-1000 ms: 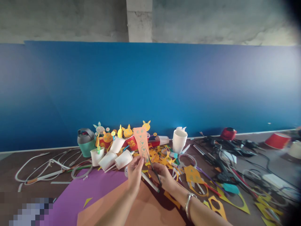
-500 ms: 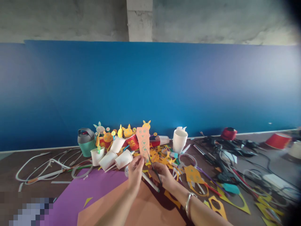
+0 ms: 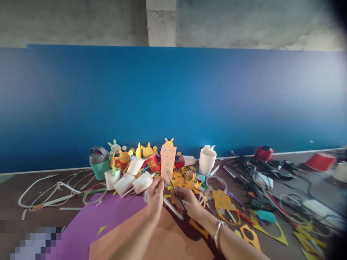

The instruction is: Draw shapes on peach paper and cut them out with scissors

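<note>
In the head view, with the peach paper strip (image 3: 167, 162) as the clock centre, the left hand (image 3: 155, 196) is pinching the strip's lower end and holding it upright above the worktop (image 3: 9, 206). The right hand (image 3: 188, 202), at five o'clock, is gripping dark scissors (image 3: 179, 198), their tips meeting the strip's lower part in view; whether they are touching it, I cannot tell. Green faces and hearts are showing on the strip.

At nine o'clock, a red cup (image 3: 153, 163) with gold markings is standing near an orange animal-head cutout (image 3: 148, 151). Between eight and nine, three smooth white paper cups (image 3: 142, 183) are tilting, and an upright white cup (image 3: 110, 180) is holding a green-and-orange cutout. Farther out, a rounded teal pot (image 3: 99, 169) is standing under its grey lid. At three, stacked white cups (image 3: 207, 163) are holding pointed white pieces; far beyond, a red tub (image 3: 320, 162) is resting upside down.

Curled orange scraps (image 3: 187, 178) are lying at four; a flat purple sheet (image 3: 103, 216) is spreading at eight, a matte orange sheet (image 3: 162, 238) at six.
</note>
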A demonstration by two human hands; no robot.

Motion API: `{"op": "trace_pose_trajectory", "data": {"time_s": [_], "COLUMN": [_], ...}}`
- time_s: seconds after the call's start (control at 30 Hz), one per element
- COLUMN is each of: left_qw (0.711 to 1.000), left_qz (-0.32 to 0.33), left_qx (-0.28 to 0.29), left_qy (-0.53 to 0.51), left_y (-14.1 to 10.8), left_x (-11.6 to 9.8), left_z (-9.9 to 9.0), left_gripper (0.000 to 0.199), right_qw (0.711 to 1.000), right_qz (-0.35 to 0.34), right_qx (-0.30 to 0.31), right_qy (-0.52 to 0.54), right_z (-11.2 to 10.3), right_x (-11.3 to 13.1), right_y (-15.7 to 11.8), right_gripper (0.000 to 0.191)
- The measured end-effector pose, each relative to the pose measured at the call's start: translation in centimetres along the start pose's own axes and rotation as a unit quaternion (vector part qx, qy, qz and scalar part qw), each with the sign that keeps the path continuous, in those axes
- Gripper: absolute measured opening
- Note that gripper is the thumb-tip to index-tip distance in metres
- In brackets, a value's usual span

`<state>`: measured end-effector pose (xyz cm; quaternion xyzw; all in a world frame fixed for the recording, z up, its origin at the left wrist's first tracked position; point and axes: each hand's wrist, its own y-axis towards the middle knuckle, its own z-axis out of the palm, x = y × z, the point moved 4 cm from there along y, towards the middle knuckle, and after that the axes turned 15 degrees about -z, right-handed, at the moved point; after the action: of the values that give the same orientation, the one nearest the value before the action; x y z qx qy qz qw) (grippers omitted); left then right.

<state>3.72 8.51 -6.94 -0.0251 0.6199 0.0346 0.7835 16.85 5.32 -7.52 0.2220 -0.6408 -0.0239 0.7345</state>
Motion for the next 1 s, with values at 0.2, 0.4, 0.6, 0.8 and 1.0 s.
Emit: {"op": "trace_pose_trajectory", "data": {"time_s": [0.2, 0.4, 0.6, 0.8, 1.0], "left_qw": [1.0, 1.0, 1.0, 1.0, 1.0], "left_qz": [0.015, 0.017, 0.001, 0.004, -0.011], "left_qx": [0.009, 0.019, 0.021, 0.015, -0.009], "left_qy": [0.02, 0.016, -0.015, -0.005, -0.016], "left_y": [-0.3, -0.2, -0.2, -0.5, -0.3], "left_x": [-0.5, -0.6, -0.7, -1.2, -1.0], "left_z": [0.1, 0.1, 0.2, 0.1, -0.1], "left_gripper": [0.025, 0.025, 0.026, 0.024, 0.025], "right_qw": [1.0, 1.0, 1.0, 1.0, 1.0], "right_qz": [-0.001, -0.008, -0.002, 0.006, 0.028], "right_qx": [0.002, 0.007, 0.009, 0.008, 0.009], "right_qy": [0.017, 0.015, -0.009, -0.007, -0.006], "right_z": [0.2, 0.2, -0.1, -0.2, -0.2], "right_x": [0.1, 0.1, -0.1, 0.1, -0.2], "right_y": [0.0, 0.0, -0.1, 0.0, -0.1], "right_gripper": [0.024, 0.022, 0.02, 0.023, 0.032]}}
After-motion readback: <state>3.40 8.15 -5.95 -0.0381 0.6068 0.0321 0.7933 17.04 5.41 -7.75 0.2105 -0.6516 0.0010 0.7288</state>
